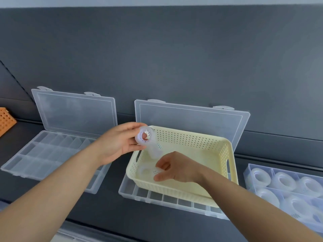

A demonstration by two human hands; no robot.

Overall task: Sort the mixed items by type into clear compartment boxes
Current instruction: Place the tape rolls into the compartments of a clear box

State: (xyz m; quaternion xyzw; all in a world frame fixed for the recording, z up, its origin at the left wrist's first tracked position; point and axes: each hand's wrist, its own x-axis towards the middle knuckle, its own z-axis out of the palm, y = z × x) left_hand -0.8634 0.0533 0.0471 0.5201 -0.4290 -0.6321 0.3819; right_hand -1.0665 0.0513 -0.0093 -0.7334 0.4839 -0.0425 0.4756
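So the right hand (172, 169) is down inside the pale yellow perforated plastic basket (225, 154), fingers (160, 178) pinched on a translucent white tape roll (147, 172) lying flat on the basket floor, just left of the fingertips. The left hand (118, 142) is up at the basket's left rim, fingers gripping another translucent white roll (145, 136) upright. The clear compartment box with rolls (283, 180) sits off right, so I'd guess the right hand is nearer for the drop.
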